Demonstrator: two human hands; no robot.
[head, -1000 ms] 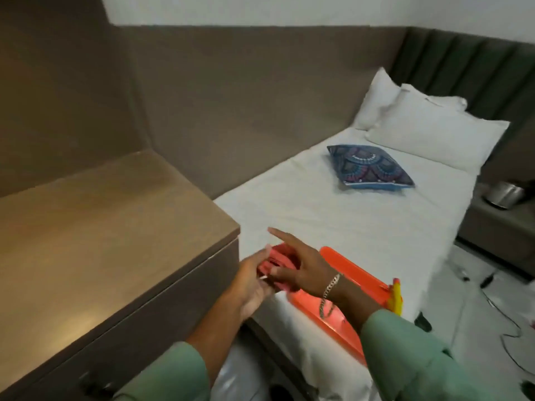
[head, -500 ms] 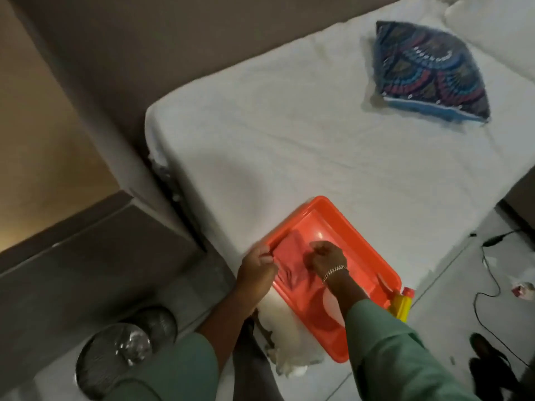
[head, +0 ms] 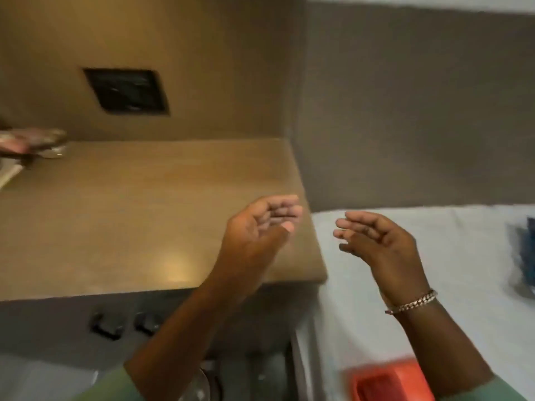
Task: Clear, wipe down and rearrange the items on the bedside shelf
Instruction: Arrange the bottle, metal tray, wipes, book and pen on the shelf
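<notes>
Left hand (head: pixel 260 230) and right hand (head: pixel 376 241) raised, empty, fingers loosely spread; shelf (head: pixel 139 215) left, orange tray (head: pixel 385 380) near right

Head view, downward, over shelf (head: pixel 139 215)

The shelf (head: pixel 150 215) top looks like smooth wood with a soft sheen, the bed (head: pixel 451 256) is matt white cloth, and the tray (head: pixel 385 377) is glossy orange plastic.
</notes>
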